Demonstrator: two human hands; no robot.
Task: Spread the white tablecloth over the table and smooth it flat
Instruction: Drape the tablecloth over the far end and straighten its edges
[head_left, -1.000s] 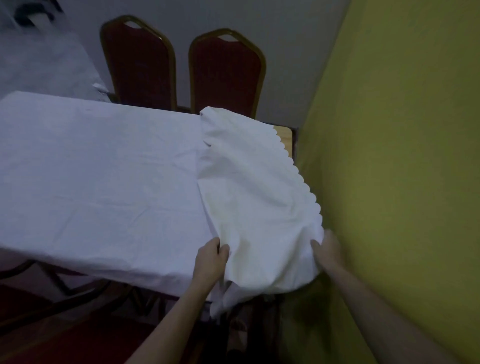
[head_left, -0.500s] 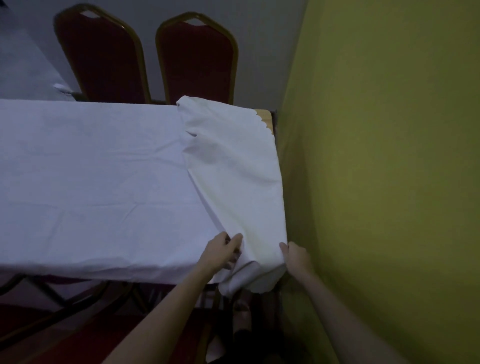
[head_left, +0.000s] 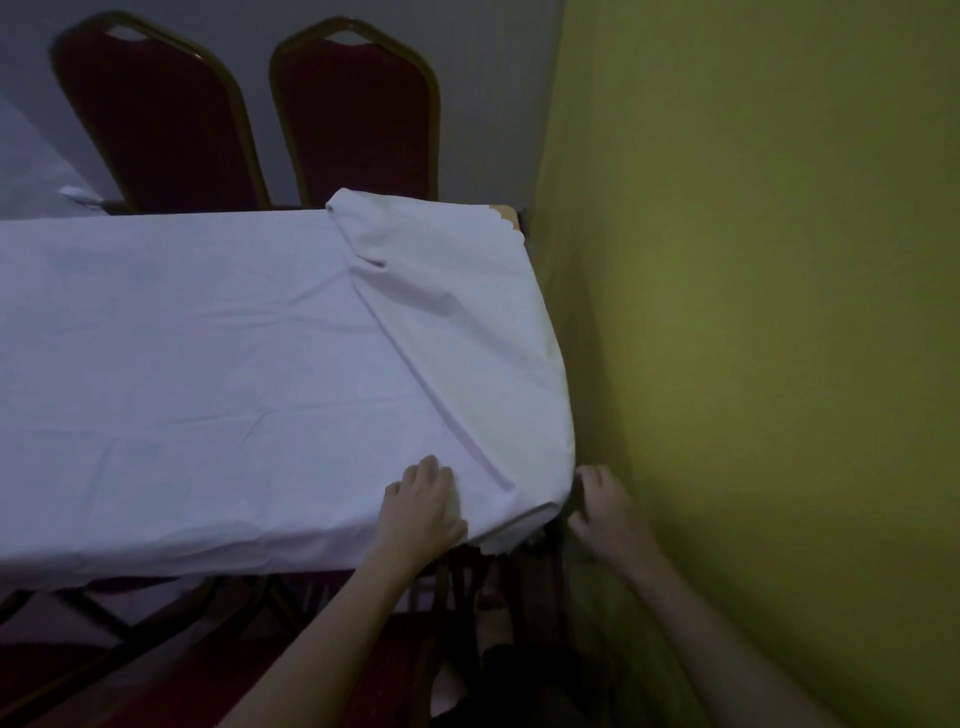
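At the table's wall end, the white tablecloth (head_left: 208, 364) is lying over most of the table (head_left: 509, 214) — only a sliver of bare wood is showing at the far corner, past the scalloped edge. A folded-over flap (head_left: 467, 332) is sitting diagonally on top of the main sheet, with a hard crease running from the far edge down to the near corner.

Left hand (head_left: 423, 506) is resting flat on the cloth at the near edge, fingers spread, pinning rather than gripping. Right hand (head_left: 605, 512) is hanging in the gap between table end and yellow wall (head_left: 753, 312), fingers loosely curled. Can't tell if it's pinching any fabric; the hem beside it is in shadow.

Risks, as I'm reading it:
- Tight gap by the wall — right hand is working blind there, so a pull is likely dragging the cloth skewed.
- Tugging toward the near edge is exposing more wood at the far corner.
- Smoothing over the flap without unfolding it is just setting the crease.
- Two red chairs (head_left: 358, 119) are standing close behind; the overhang could snag on them.
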